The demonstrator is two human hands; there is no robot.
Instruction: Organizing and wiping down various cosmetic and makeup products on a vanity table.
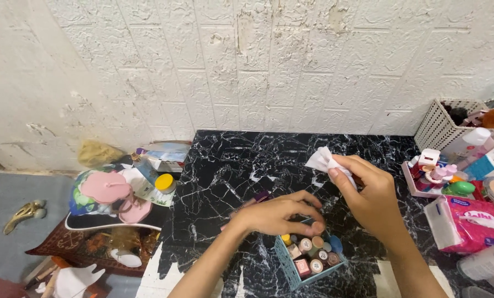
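My right hand [368, 193] holds a crumpled white tissue [323, 160] above the black marble-patterned tabletop [230, 165]. My left hand [277, 214] reaches over the far rim of a small blue basket [296, 273], fingers curled and touching the things inside. The basket is packed with several small upright cosmetic tubes and bottles [311, 254], their round caps facing up. A thin purple stick [255, 198] lies on the tabletop just behind my left hand, partly hidden by it.
A white perforated basket [440, 129] of items stands at the back right. A pink tissue pack [467, 223], a pink tray [415, 187] and jars crowd the right edge. To the left, lower down, lie a pink lid [105, 187], a yellow-capped bottle [164, 182] and clutter.
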